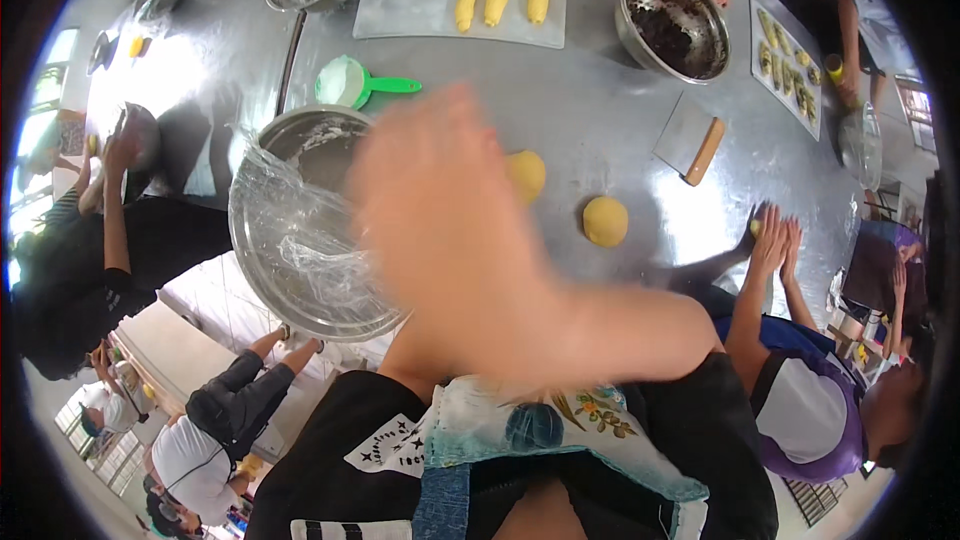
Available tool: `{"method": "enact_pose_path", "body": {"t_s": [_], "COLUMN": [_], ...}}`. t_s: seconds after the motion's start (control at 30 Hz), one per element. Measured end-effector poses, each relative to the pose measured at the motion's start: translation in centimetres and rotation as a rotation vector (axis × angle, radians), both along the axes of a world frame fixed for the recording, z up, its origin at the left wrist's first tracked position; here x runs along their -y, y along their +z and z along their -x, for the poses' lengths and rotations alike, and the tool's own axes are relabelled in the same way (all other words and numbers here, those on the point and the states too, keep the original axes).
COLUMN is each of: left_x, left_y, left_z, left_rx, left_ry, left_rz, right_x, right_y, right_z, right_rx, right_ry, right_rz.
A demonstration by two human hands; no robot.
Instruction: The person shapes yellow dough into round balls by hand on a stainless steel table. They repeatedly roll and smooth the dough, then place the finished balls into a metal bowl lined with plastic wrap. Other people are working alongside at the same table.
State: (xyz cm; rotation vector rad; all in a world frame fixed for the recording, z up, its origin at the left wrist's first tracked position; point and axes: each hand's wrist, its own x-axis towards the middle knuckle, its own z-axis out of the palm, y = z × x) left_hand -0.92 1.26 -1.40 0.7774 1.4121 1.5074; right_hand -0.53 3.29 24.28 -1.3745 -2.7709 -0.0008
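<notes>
My right hand (442,195), blurred by motion, is raised close to the camera, with its arm coming in from the right. Its fingers point up and away from me, and its palm is turned out of sight. My left forearm (411,352) shows below it, but the left hand is hidden behind the right. Whether either hand holds anything cannot be seen. Just right of my fingers lies a yellow dough ball (527,175), partly covered by my hand. A second dough ball (606,222) rests farther right on the metal table (555,97).
At left stands a large steel bowl (244,240) under plastic wrap (315,217). Beyond are a green-handled sieve (345,82), a white tray (420,22) of shaped dough, and a bowl of dark filling (671,26). A dough scraper (703,154) lies right. A co-worker's hands (776,240) press together nearby.
</notes>
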Motion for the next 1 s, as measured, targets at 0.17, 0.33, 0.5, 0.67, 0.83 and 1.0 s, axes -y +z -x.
{"method": "enact_pose_path", "body": {"t_s": [0.17, 0.33, 0.5, 0.67, 0.83, 1.0], "left_x": [-0.4, -1.0, -1.0, 0.0, 0.2, 0.7], "left_y": [3.1, 3.2, 3.0, 0.0, 2.3, 1.9], "left_z": [-0.3, 1.3, 2.2, 2.9, 2.5, 3.2], "left_rx": [-0.467, -0.509, -0.496, -0.395, -0.575, -0.428], "left_ry": [-0.127, -0.089, -0.064, -0.008, -0.130, -0.114], "left_rz": [-0.082, -0.093, -0.102, -0.143, -0.107, -0.005], "right_x": [4.8, 7.5, 9.1, 1.7, 0.2, 2.9], "right_y": [5.8, 10.3, 13.8, 1.0, -9.9, -10.7], "right_z": [0.7, -1.8, -4.7, -5.7, -9.4, -11.4], "right_rx": [-0.045, -0.062, -0.076, -0.178, -0.466, -0.761], "right_ry": [0.129, 0.185, 0.138, 0.210, -0.005, -0.139], "right_rz": [0.050, 0.187, 0.312, 0.145, 0.086, 0.372]}}
